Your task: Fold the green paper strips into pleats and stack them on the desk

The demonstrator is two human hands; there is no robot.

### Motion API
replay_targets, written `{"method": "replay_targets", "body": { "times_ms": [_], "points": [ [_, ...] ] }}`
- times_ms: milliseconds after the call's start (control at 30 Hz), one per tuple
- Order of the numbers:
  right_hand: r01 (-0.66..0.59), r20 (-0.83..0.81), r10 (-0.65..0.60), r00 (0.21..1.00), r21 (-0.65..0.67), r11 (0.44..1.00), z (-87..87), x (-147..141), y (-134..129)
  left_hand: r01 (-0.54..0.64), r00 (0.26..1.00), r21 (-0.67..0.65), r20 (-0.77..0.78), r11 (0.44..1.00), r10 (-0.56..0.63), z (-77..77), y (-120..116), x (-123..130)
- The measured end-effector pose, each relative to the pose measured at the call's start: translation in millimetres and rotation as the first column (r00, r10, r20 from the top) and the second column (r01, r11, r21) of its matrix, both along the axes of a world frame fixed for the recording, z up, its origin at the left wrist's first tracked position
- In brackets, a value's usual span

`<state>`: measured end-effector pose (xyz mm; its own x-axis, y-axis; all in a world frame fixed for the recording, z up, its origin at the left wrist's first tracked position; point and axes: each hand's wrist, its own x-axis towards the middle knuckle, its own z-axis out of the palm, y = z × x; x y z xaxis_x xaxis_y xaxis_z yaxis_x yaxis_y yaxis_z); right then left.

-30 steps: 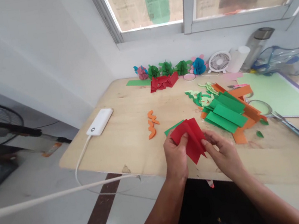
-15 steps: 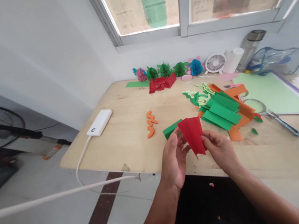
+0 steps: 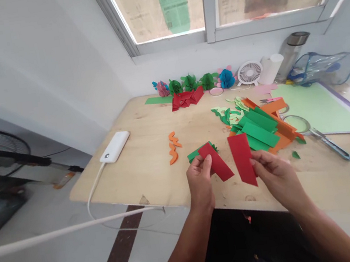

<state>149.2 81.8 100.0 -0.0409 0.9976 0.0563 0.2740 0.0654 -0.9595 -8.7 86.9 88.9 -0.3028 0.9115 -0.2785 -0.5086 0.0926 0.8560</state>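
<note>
My left hand [image 3: 201, 180] pinches a tilted red paper strip [image 3: 216, 163] between thumb and fingers. A second red paper piece [image 3: 242, 160] is gripped at its right edge by my right hand [image 3: 276, 172]. The two red pieces are apart, held above the front of the table. Partly behind the left one lies a folded green paper strip [image 3: 194, 154] with a jagged green edge beside it. Green paper strips [image 3: 261, 133] and orange paper [image 3: 283, 133] are piled just beyond my right hand. Orange wavy cutouts [image 3: 173, 149] lie to the left.
Folded red paper [image 3: 187, 98] and several paper ball figures [image 3: 190, 83] sit at the back of the wooden table [image 3: 139, 154]. A white power bank [image 3: 115, 147] with a cable is at left. Scissors [image 3: 332, 146], a small fan [image 3: 250, 73] and a bottle [image 3: 292, 55] are at right.
The red papers, overlapping before, are now separated, one in each hand. My right hand has moved right with its piece, and my left hand now pinches the other.
</note>
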Motion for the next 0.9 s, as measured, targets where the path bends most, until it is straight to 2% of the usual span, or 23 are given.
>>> {"method": "replay_targets", "body": {
  "times_ms": [100, 200, 300, 400, 500, 567, 700, 800, 900],
  "points": [
    [-0.101, 0.132, 0.098, 0.986, 0.014, 0.995, 0.6, -5.8, 1.8, 0.063, 0.998, 0.012, 0.012, 0.998, -0.063, 3.4, 0.2, 7.3],
    [-0.130, 0.242, 0.117, 0.963, 0.039, 0.991, -9.1, -14.8, 7.7, 0.095, 0.994, 0.027, 0.059, 0.995, -0.096, 6.0, -2.6, 11.9],
    [-0.159, 0.313, 0.126, 0.941, 0.080, 0.984, -18.5, -20.1, 14.1, 0.121, 0.992, 0.053, 0.017, 0.991, -0.122, 6.5, -4.1, 10.9],
    [-0.116, 0.313, 0.054, 0.948, 0.183, 0.976, -21.5, -21.7, 18.8, 0.107, 0.994, 0.079, -0.028, 0.991, -0.105, 5.3, -1.8, 7.4],
    [-0.032, 0.222, -0.034, 0.974, 0.288, 0.957, -21.3, -22.2, 21.9, 0.074, 0.997, 0.090, 0.005, 0.993, -0.074, 4.4, 0.3, 5.8],
    [-0.061, 0.160, 0.026, 0.987, 0.221, 0.973, -22.7, -23.4, 23.5, 0.095, 0.995, 0.098, 0.034, 0.991, -0.098, 4.8, -0.3, 6.9],
    [-0.190, 0.040, 0.191, 0.981, -0.030, 0.981, -31.1, -29.7, 25.7, 0.185, 0.974, 0.097, 0.111, 0.978, -0.196, 7.9, -2.8, 9.7],
    [-0.235, -0.059, 0.231, 0.971, -0.096, 0.967, -36.7, -33.6, 26.5, 0.174, 0.983, 0.075, 0.040, 0.982, -0.178, 9.1, 0.9, 3.8],
    [-0.284, -0.082, 0.274, 0.958, -0.160, 0.946, -37.9, -34.0, 26.7, 0.138, 0.987, 0.037, -0.085, 0.990, -0.135, 7.9, 8.9, -9.9]
  ]
}}
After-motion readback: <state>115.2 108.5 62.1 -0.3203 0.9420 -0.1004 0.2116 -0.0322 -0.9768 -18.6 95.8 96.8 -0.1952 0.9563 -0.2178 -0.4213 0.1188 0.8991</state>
